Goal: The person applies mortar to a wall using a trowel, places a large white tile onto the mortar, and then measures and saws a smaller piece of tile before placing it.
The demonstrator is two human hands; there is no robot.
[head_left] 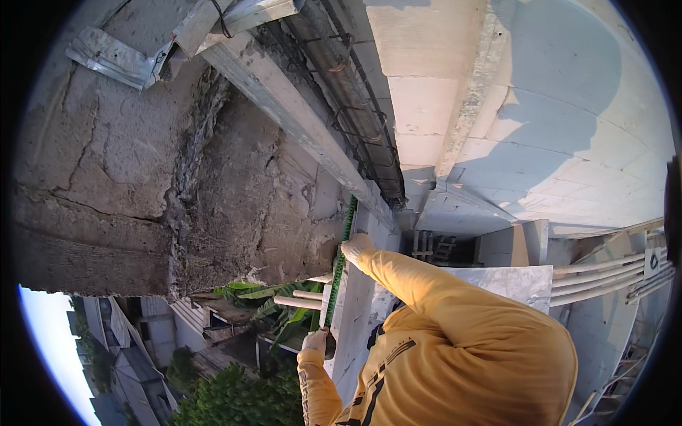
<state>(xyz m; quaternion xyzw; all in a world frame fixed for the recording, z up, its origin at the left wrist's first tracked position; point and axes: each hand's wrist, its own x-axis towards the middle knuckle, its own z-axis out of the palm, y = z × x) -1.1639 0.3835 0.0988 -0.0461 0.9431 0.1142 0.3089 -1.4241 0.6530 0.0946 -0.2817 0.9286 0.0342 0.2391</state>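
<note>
A long, narrow green strip (347, 226) with dark marks along it lies against the side of a grey concrete-smeared beam (353, 302). I cannot make out its exact kind. My left hand (312, 342) is closed at the strip's near end, low on the beam. Farther up, my right hand (357, 247) is closed at the strip's middle, fingers against its edge. Both arms are in yellow sleeves. The strip's far end reaches up to a long metal-faced plank (284, 113) that slants from the upper left. The undersides of both hands are hidden.
A rough, cracked concrete surface (234, 184) spreads to the left, ending in a drop above trees (234, 397) and roofs. Tied rebar (348, 92) runs beside the plank. A pale block wall (561, 121) stands right; bamboo poles (597, 277) lie below it. A bent metal sheet (114, 58) sits upper left.
</note>
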